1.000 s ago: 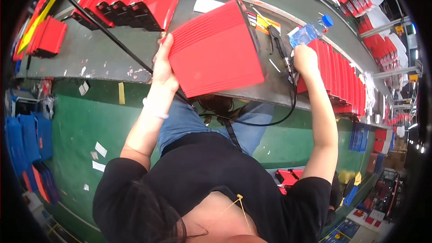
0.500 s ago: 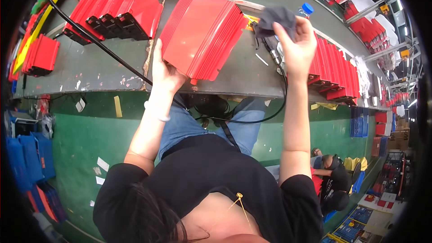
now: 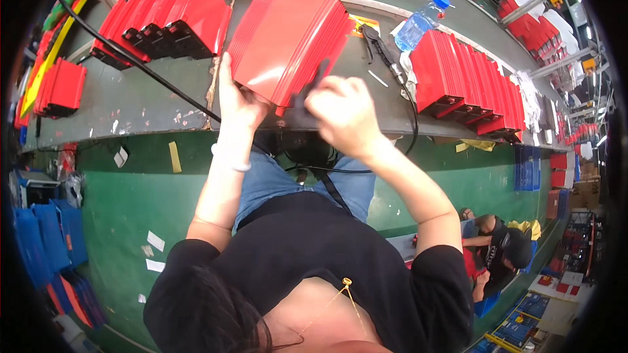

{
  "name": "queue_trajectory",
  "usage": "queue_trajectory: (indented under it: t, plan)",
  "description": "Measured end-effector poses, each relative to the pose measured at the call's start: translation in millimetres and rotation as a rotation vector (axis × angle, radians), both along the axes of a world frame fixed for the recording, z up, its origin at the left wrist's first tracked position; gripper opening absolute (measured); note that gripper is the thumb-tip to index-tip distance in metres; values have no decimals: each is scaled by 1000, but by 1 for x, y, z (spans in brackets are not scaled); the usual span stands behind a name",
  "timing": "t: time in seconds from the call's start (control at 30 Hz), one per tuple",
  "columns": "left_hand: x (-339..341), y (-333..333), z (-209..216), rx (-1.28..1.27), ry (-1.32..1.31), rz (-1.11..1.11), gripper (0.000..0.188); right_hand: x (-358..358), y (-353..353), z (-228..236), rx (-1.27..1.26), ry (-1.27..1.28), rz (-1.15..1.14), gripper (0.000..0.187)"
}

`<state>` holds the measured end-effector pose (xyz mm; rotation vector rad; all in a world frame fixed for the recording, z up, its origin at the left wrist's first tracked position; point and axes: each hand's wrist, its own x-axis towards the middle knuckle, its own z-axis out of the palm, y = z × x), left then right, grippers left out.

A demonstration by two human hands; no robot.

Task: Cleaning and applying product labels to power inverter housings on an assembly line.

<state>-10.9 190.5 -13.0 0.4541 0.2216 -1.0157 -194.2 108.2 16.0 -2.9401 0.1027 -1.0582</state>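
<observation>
A red ribbed metal case is tilted at the near edge of the grey workbench. My left hand grips its near left corner, thumb along the left side and fingers underneath. My right hand is closed on a dark cloth at the case's near right edge. Motion blurs the cloth and partly smears the hand, so how firmly the cloth presses on the case cannot be told.
Rows of red cases stand left and right. A black corded power screwdriver lies beside a blue-capped water bottle. A black cable crosses the bench at left. Another person sits at lower right.
My right hand has swung left and nearer with the dark cloth, from beside the bottle to the case's near right edge. My left hand stays on the case.
</observation>
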Motion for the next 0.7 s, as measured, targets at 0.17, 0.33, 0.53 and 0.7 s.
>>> queue_trajectory:
  t: [0.17,0.33,0.53,0.7]
  plan:
    - [-2,-4,7,-90,-44,-44,54,-7,-13,7,-124,-39,2,21]
    - [-11,-5,13,-85,-45,-95,55,-15,-68,37,-254,-247,-286,17]
    - [-11,-2,9,-163,-171,-127,55,-22,-13,1,-173,-56,-3,8]
    - [-12,3,6,-74,-201,-106,55,-35,-72,42,-264,-145,-301,13]
